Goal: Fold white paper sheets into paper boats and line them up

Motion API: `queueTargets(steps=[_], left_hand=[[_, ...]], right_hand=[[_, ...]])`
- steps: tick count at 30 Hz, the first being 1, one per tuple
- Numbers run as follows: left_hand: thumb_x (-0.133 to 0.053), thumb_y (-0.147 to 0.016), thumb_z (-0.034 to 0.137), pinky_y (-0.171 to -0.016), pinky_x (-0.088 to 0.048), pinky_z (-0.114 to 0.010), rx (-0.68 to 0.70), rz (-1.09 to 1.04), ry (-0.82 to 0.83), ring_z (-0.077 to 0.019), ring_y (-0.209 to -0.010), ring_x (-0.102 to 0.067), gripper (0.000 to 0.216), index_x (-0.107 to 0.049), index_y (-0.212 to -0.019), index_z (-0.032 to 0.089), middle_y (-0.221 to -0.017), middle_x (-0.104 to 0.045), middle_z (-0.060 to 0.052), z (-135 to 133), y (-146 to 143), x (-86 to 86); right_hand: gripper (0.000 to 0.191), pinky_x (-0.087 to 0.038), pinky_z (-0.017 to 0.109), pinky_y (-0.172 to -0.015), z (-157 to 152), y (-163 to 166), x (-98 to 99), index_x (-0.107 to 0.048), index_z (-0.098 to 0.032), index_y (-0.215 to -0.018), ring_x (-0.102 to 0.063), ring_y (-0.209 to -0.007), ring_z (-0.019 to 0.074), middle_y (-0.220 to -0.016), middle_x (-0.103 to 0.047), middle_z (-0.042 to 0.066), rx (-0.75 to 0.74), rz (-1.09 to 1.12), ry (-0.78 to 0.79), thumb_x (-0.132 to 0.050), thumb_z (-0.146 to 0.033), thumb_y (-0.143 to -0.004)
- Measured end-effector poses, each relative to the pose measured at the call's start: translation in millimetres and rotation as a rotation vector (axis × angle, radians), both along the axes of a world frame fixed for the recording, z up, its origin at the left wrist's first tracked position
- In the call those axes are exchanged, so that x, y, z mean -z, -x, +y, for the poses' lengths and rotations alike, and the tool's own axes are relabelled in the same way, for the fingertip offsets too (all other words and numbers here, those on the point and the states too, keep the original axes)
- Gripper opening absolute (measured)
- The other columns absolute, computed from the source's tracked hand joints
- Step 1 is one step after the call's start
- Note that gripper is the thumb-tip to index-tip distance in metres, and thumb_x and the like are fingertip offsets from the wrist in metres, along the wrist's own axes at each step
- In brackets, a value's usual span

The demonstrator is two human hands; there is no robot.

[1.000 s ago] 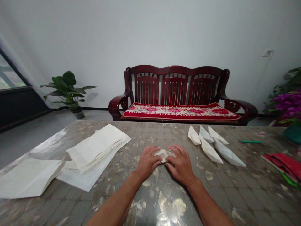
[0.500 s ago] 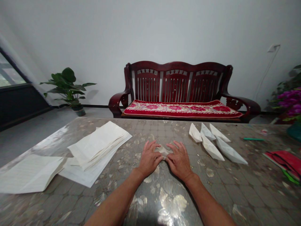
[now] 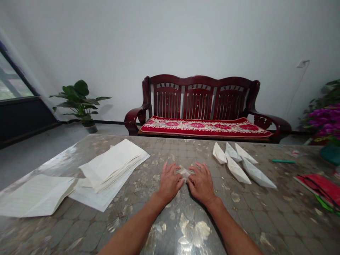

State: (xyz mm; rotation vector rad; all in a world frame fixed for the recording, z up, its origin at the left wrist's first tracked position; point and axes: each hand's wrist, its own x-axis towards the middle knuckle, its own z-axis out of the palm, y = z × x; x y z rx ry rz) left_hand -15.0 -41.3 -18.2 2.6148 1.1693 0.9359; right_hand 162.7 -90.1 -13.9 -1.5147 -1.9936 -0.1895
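Observation:
A small folded piece of white paper lies between my hands at the middle of the table. My left hand closes on its left side, thumb and fingers around the edge. On the opposite side my right hand grips it the same way. Both hands cover much of the paper, so its exact shape is hidden. Several folded paper boats stand in a group to the right of my right hand.
A stack of paper sheets and a loose creased sheet lie at left. At right are a green pen, a red pouch and purple flowers. A wooden bench stands behind the patterned table.
The whole view has shifted slightly, with the bench sitting a little lower in the picture. My hands stay on the folded paper, their fingers moved only slightly.

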Motion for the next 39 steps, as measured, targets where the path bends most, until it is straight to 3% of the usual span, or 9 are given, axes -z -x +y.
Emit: queueTargets(steps=[4,10,13,20,24,28,32,39], left_hand=[[-0.076,-0.079,0.032,-0.117,-0.022,-0.057,-0.023,-0.022,-0.015,-0.0286,-0.123,-0.053,0.009,-0.071,-0.082,0.025,-0.118,-0.065,-0.005,2,5,3.9],[-0.077,-0.076,0.026,-0.101,-0.045,-0.046,-0.024,-0.065,0.013,-0.0269,-0.115,-0.058,0.02,-0.067,-0.093,0.023,-0.121,-0.063,-0.009,5,11,6.0],[-0.075,-0.075,0.021,-0.095,-0.05,-0.041,-0.033,-0.107,0.08,-0.0263,-0.114,-0.06,0.023,-0.066,-0.096,0.022,-0.123,-0.06,-0.01,6,13,5.9],[-0.068,-0.079,0.019,-0.089,-0.052,-0.035,-0.029,-0.25,0.217,-0.0223,-0.108,-0.062,0.014,-0.065,-0.092,0.022,-0.122,-0.059,-0.007,9,18,9.5],[-0.063,-0.084,0.022,-0.088,-0.051,-0.033,0.025,-0.313,0.31,-0.0198,-0.099,-0.063,0.003,-0.065,-0.085,0.021,-0.111,-0.063,-0.005,14,19,11.5],[-0.059,-0.087,0.025,-0.089,-0.049,-0.033,0.055,-0.336,0.329,-0.0203,-0.097,-0.062,0.008,-0.066,-0.083,0.021,-0.095,-0.067,-0.003,17,19,8.8],[-0.058,-0.087,0.027,-0.086,-0.048,-0.032,0.051,-0.363,0.36,-0.0198,-0.092,-0.062,0.011,-0.067,-0.085,0.021,-0.093,-0.067,-0.003,17,18,6.9],[-0.059,-0.079,0.036,-0.066,-0.044,-0.027,-0.094,-0.495,0.532,-0.0176,-0.067,-0.059,0.018,-0.067,-0.075,0.021,-0.07,-0.067,0.0,22,16,6.8]], right_hand=[[0.004,-0.021,0.051,-0.116,-1,-4,-2.0,-0.069,-0.025,-0.077,-0.045,-0.125,0.0283,-0.117,-0.066,0.003,0.033,0.019,-0.027,-0.067,-0.022,-0.076],[0.033,-0.027,0.047,-0.113,-4,-12,-4.4,-0.066,-0.024,-0.091,-0.046,-0.124,0.0268,-0.125,-0.061,0.006,0.045,0.059,-0.059,-0.056,-0.007,-0.065],[0.039,-0.032,0.045,-0.108,-4,-16,-2.9,-0.064,-0.023,-0.096,-0.047,-0.122,0.0272,-0.127,-0.059,0.007,0.069,0.102,-0.068,-0.053,-0.006,-0.063],[0.044,-0.039,0.043,-0.102,0,-24,5.7,-0.061,-0.022,-0.1,-0.051,-0.118,0.0258,-0.125,-0.059,0.008,0.077,0.21,-0.043,-0.048,-0.005,-0.062],[0.046,-0.044,0.041,-0.102,6,-29,16.3,-0.059,-0.022,-0.106,-0.054,-0.117,0.0237,-0.122,-0.06,0.008,0.043,0.359,-0.029,-0.046,-0.007,-0.064],[0.057,-0.051,0.037,-0.093,12,-32,27.6,-0.055,-0.022,-0.12,-0.062,-0.1,0.0197,-0.121,-0.059,0.007,0.089,0.524,0.027,-0.046,-0.01,-0.066],[0.063,-0.055,0.037,-0.088,16,-34,35.2,-0.052,-0.024,-0.128,-0.065,-0.091,0.0177,-0.124,-0.058,0.007,0.14,0.603,0.07,-0.047,-0.011,-0.067],[0.062,-0.056,0.036,-0.086,18,-34,37.4,-0.05,-0.024,-0.132,-0.065,-0.092,0.0173,-0.125,-0.057,0.009,0.139,0.617,0.014,-0.048,-0.011,-0.071]])
